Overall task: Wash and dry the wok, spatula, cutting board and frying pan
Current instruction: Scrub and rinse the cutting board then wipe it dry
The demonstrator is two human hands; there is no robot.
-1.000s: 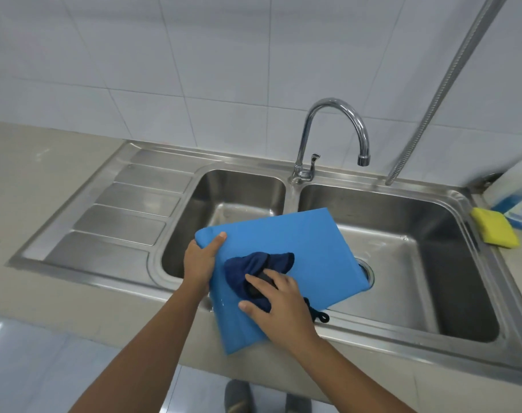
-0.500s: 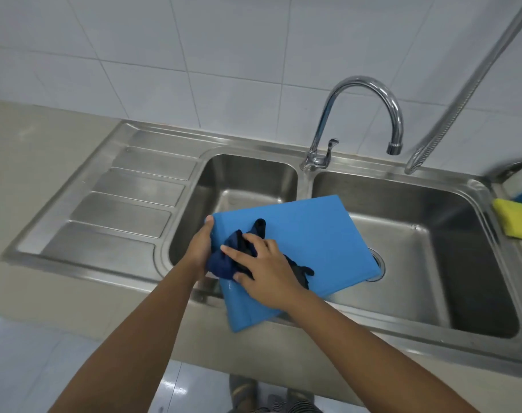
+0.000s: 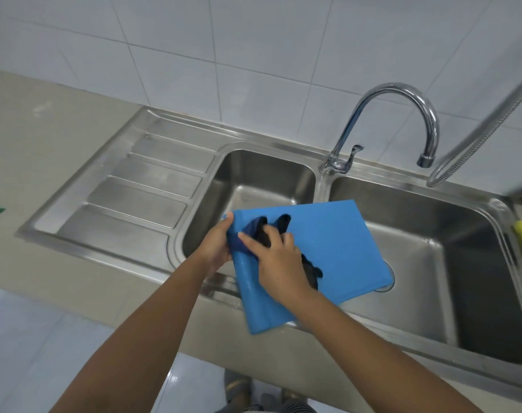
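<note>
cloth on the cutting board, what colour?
Cloth: dark navy blue. Head view, the only one.

The left hand (image 3: 215, 248) and the right hand (image 3: 279, 263) are bare, and behind each wrist runs a bare forearm: the left forearm (image 3: 140, 338) and the right forearm (image 3: 372, 347), both uncovered as far as the picture's edge. Far below the right hand lies a strip of striped cloth (image 3: 279, 409) with dark and pale bands; too little shows to name the garment. Just above it are 2 grey shoes, the left shoe (image 3: 238, 386) in plainer view and the right shoe (image 3: 294, 394) blurred.
</note>
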